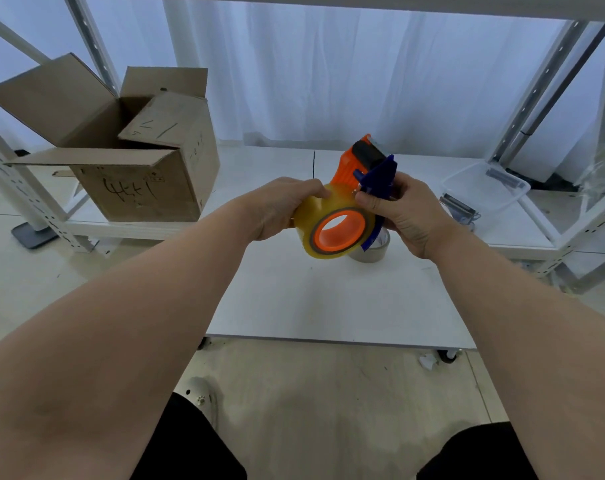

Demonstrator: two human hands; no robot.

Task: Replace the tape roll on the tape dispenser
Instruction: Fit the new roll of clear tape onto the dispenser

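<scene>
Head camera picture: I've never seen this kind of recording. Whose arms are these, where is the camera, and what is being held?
The camera sits on a person's head and looks down, so the two bare arms are the wearer's own. No machine is involved. The left hand has its grip on a yellowish tape roll that sits on the orange hub of a tape dispenser. The right hand holds the dispenser's blue part. Below them, a nearly used-up roll lies on the white table. An open cardboard box and a clear plastic tub sit on a low shelf behind.
</scene>
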